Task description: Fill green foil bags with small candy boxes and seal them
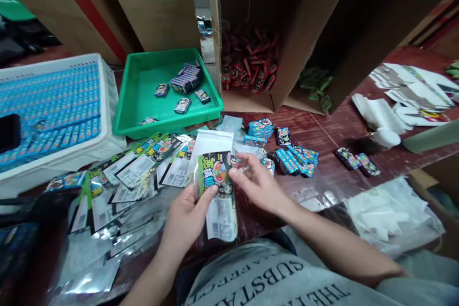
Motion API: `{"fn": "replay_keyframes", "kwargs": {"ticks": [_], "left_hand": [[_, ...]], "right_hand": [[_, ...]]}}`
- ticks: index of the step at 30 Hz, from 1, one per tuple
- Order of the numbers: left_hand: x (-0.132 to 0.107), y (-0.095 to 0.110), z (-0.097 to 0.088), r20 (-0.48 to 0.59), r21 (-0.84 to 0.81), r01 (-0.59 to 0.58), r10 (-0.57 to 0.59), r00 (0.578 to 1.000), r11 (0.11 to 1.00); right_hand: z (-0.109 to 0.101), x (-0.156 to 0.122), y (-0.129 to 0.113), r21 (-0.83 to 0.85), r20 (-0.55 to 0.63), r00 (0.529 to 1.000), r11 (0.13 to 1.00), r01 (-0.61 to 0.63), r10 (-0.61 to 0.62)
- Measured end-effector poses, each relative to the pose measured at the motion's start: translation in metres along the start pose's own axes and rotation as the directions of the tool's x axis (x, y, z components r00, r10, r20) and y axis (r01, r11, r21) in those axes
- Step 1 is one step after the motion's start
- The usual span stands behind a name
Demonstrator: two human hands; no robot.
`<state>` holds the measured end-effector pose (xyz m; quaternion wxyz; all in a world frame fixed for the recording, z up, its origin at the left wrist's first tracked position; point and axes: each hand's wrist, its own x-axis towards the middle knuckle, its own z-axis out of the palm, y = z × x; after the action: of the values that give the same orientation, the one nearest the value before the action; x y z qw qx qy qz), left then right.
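A printed plastic pouch (219,196), black and green with a food picture and a white label panel, is held in front of me. My left hand (190,213) grips its left side, thumb on the front face. My right hand (263,184) is at the pouch's right edge, thumb tip against it or just over it, thumb and forefinger apart. Left of my hands, several similar pouches (136,172) lie fanned out in an overlapping pile. Beyond my right hand are small blue boxes (261,128) in a stack and more blue boxes (297,158) lying loosely.
A green tray (124,100) contains small dark boxes (185,77). Left of it, a white crate (107,105) is packed with blue boxes. Upright cartons (304,24) hold red packets (251,67) and green packets (315,83). A clear bag (394,210) lies at right.
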<state>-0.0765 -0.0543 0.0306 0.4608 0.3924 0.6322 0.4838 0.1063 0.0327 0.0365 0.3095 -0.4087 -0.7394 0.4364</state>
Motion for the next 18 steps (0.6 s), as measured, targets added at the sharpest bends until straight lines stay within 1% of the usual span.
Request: {"fn": "replay_keyframes", "kwargs": {"ticks": [2, 4, 6, 7, 9, 11, 12, 14, 16, 17, 18], "left_hand": [[-0.003, -0.012, 0.022, -0.085, 0.1, -0.018, 0.027, 0.996, 0.995], [-0.008, -0.024, 0.038, -0.164, 0.283, -0.017, 0.066, 0.984, 0.959], [-0.015, -0.035, 0.046, -0.21, 0.415, -0.009, 0.106, 0.972, 0.91], [-0.018, -0.04, 0.047, -0.223, 0.437, -0.002, 0.111, 0.969, 0.899], [-0.024, -0.048, 0.046, -0.269, 0.418, 0.039, 0.082, 0.96, 0.908], [-0.029, -0.054, 0.041, -0.329, 0.376, 0.103, 0.029, 0.944, 0.921], [-0.032, -0.057, 0.039, -0.343, 0.36, 0.129, 0.002, 0.939, 0.924], [-0.039, -0.062, 0.032, -0.334, 0.353, 0.155, -0.031, 0.942, 0.923], [-0.047, -0.065, 0.021, -0.28, 0.371, 0.161, -0.055, 0.959, 0.914], [-0.051, -0.065, 0.013, -0.255, 0.378, 0.155, -0.058, 0.965, 0.913], [-0.054, -0.063, 0.003, -0.243, 0.39, 0.136, -0.041, 0.969, 0.911]], "right_hand": [[0.017, -0.012, 0.012, -0.022, -0.04, 0.995, 0.995, -0.095, 0.094], [0.027, -0.022, 0.021, -0.117, -0.106, 0.984, 0.981, -0.154, 0.142], [0.03, -0.03, 0.028, -0.163, -0.143, 0.977, 0.97, -0.182, 0.16], [0.03, -0.035, 0.031, -0.154, -0.137, 0.977, 0.971, -0.183, 0.162], [0.029, -0.046, 0.036, -0.095, -0.067, 0.985, 0.982, -0.164, 0.158], [0.03, -0.059, 0.038, -0.037, 0.081, 0.986, 0.989, -0.146, 0.149], [0.031, -0.066, 0.038, -0.034, 0.155, 0.977, 0.989, -0.145, 0.149], [0.034, -0.077, 0.038, -0.076, 0.267, 0.948, 0.985, -0.155, 0.17], [0.028, -0.081, 0.04, -0.108, 0.313, 0.934, 0.984, -0.144, 0.171], [0.02, -0.078, 0.042, -0.108, 0.314, 0.938, 0.987, -0.117, 0.145], [0.006, -0.072, 0.045, -0.114, 0.291, 0.951, 0.991, -0.072, 0.102]]}}
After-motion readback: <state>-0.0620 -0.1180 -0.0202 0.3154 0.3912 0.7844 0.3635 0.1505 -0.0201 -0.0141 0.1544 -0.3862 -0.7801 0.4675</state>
